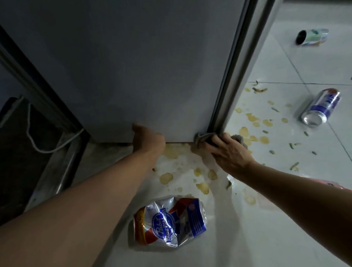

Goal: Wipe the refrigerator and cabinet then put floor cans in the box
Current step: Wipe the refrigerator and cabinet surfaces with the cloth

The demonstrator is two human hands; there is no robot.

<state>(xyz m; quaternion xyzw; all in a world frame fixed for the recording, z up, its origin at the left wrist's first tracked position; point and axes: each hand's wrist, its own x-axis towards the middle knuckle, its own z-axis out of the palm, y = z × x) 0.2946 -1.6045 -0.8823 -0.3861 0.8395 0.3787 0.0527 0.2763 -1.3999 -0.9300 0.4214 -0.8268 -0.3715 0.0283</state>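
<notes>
Your right hand [231, 150] gripped the cloth [203, 138] against the refrigerator [133, 63] corner; your left hand [148, 138] curled under its bottom edge.

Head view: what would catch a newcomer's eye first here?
The crushed beer can lying on the white floor between the two forearms stands out most. Just beyond it, yellowish spill spots spread across the tiles. At the refrigerator base, the right hand presses a grey cloth to its bottom corner.
</notes>
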